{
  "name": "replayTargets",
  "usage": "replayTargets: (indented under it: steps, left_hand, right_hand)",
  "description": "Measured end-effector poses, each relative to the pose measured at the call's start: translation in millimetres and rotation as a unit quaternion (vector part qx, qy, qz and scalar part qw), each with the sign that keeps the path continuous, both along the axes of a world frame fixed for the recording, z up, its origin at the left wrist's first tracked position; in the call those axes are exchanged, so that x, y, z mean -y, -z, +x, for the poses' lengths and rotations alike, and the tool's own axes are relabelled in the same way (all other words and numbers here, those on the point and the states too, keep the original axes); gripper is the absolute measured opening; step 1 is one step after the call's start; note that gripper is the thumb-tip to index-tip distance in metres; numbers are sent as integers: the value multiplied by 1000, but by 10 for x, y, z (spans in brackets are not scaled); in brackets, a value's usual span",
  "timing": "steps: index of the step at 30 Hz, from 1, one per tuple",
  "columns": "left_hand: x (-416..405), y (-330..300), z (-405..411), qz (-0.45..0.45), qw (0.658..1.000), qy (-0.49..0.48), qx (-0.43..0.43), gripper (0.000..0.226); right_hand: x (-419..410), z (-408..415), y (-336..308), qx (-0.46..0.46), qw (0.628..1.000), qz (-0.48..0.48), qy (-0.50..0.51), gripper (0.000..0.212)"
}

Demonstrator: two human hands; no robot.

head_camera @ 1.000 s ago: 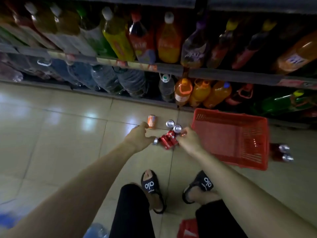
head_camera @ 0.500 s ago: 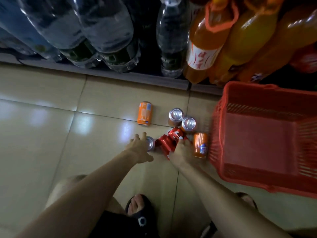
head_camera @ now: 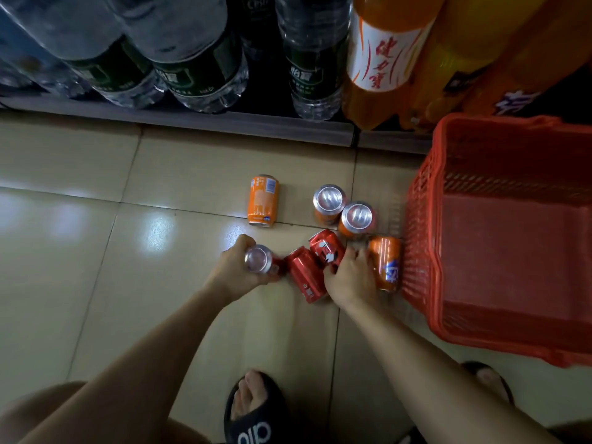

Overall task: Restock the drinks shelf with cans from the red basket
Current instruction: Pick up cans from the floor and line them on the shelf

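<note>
Several drink cans lie or stand on the tiled floor in front of the bottom shelf. My left hand grips a red can whose silver top faces the camera. My right hand holds another red can lying on its side. A third red can lies between my hands. One orange can lies alone further out, two orange cans stand upright, and one more orange can lies by the red basket, which shows nothing inside.
The bottom shelf edge runs across the top, with large water bottles and orange drink bottles on it. My sandalled feet are at the bottom of the view.
The view has come much closer to the floor. My left hand has closed round the red can and lifted its top toward the camera. My right hand has curled onto its red can.
</note>
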State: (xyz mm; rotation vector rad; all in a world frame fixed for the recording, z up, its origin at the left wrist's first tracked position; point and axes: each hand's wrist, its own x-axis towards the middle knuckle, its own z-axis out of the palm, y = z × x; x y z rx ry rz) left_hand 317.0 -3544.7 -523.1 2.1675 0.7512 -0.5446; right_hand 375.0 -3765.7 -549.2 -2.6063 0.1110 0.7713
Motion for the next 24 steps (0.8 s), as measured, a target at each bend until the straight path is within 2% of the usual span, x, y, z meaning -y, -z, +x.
replayTargets:
  steps: [4, 8, 13, 17, 24]
  left_hand:
    - [-181, 204, 3, -64, 997, -50, 5, 78]
    - [-188, 296, -28, -98, 994, -44, 23, 79]
    - [-139, 311, -82, -98, 994, -45, 32, 70]
    - [-104, 258, -89, -60, 995, -76, 19, 49]
    - [129, 212, -145, -74, 996, -39, 10, 54]
  right_hand:
    - [34, 17, 78, -35, 999, 22, -4, 51]
    - [71, -9, 178, -73, 995, 66, 29, 55]
    - [69, 21, 247, -93, 988, 106, 67, 59]
    - [68, 10, 298, -87, 989, 103, 60, 60]
    - [61, 0, 332, -89, 989, 102, 53, 61]
